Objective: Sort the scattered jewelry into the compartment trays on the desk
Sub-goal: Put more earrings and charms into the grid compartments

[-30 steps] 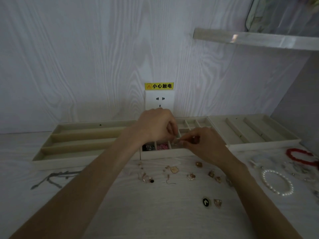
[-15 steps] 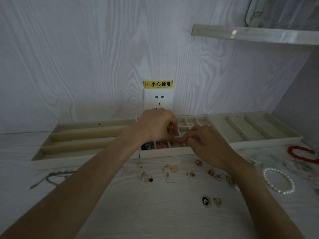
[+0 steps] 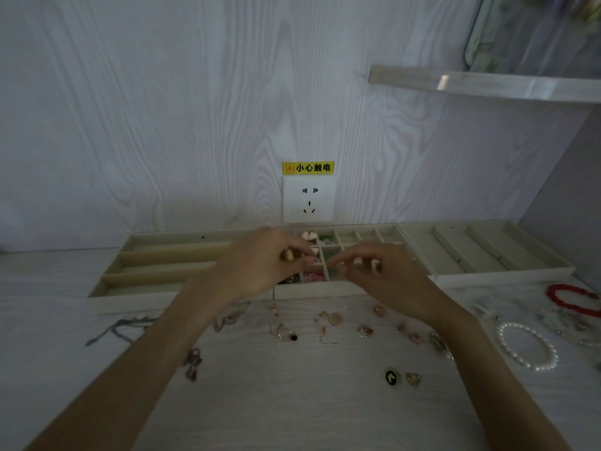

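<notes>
Over the middle compartment tray (image 3: 338, 289) at the desk's (image 3: 292, 411) back edge, the left hand (image 3: 260, 265) pinches a small yellowish piece (image 3: 288, 255); the right hand (image 3: 383, 275) pinches a small pale piece (image 3: 374, 265); loose rings and earrings (image 3: 335, 319) lie along the tray's front edge

Cream felt compartment trays (image 3: 484, 255) sit on the pale wood-grain bench (image 3: 292, 402). Right of them lie a red bead bracelet (image 3: 572, 301) and a white pearl bracelet (image 3: 527, 346). Above the trays, a yellow warning label (image 3: 308, 167) tops a white wall socket (image 3: 309, 199).
</notes>
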### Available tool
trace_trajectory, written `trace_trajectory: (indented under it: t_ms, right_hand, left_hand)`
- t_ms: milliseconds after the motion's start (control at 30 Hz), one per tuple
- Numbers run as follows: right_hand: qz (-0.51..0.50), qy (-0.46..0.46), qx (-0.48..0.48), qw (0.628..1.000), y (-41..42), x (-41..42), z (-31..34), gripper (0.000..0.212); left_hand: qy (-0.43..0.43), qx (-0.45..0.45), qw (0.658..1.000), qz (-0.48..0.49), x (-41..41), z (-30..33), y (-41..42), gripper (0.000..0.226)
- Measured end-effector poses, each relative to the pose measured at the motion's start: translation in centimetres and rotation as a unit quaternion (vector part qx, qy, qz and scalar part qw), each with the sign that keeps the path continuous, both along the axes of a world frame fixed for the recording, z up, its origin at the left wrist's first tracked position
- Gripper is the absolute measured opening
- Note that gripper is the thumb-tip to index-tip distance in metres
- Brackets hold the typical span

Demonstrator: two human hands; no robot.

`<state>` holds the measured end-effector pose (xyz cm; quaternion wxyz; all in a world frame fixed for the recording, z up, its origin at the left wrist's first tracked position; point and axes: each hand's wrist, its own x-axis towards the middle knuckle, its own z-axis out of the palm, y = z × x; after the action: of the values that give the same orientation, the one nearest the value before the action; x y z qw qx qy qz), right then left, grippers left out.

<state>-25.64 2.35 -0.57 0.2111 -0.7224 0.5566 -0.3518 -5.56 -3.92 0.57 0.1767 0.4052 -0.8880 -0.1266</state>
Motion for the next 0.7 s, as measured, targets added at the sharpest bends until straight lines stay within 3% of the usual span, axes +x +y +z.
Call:
trace_trajectory:
  t_ms: [167,300,467,700]
  right_hand:
    - [0.084,0.062,-0.003,0.995,0.6,3.9,-0.4,0.015]
    - [0.069,0.153,-0.016,0.986,0.7,8.0,-1.2,0.020]
    - [0.039,0.235,-0.033,0.971,1.0,10.7,-1.2,0.019]
    - [0.034,0.126,-0.008,0.991,1.6,7.6,2.2,0.014]
  left_hand:
    - [-0.017,0.055,0.996,0.070,6.0,-0.6,2.6,0.007]
    - [-0.061,0.068,0.991,0.097,7.7,-0.4,3.9,0.015]
    - [-0.028,0.046,0.994,0.097,8.7,0.4,5.1,0.021]
    - [0.136,0.136,0.981,0.027,8.0,2.0,5.3,0.022]
